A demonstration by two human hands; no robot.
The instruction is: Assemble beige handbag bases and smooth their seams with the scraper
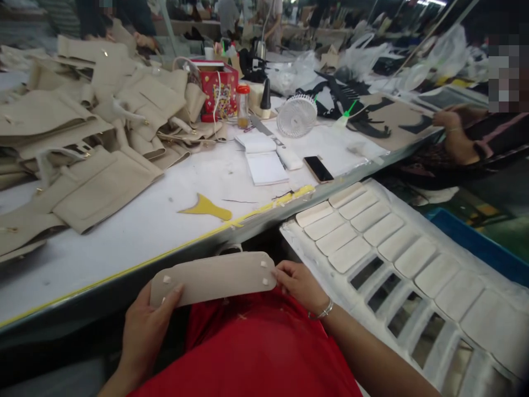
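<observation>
Over my lap I hold a long beige panel (215, 278) with rounded corners and small whitish tabs near its ends. My left hand (146, 322) is closed on the panel's left end, the thumb lying on its face. At the right end, my right hand (300, 284) pinches the edge between thumb and fingers. To my right, several similar flat beige pieces (384, 229) lie in rows on a slatted white rack (388, 325). A yellow forked piece (209, 208) rests on the white table (124, 264) in front of me.
Beige handbags (107, 182) are heaped on the table's left. Farther back stand a red box (219, 91), a jar with an orange lid (243, 105) and a small fan (296, 116). An open notebook (264, 162) and a phone (318, 169) lie nearer. Another person's arm (458, 135) reaches in at right.
</observation>
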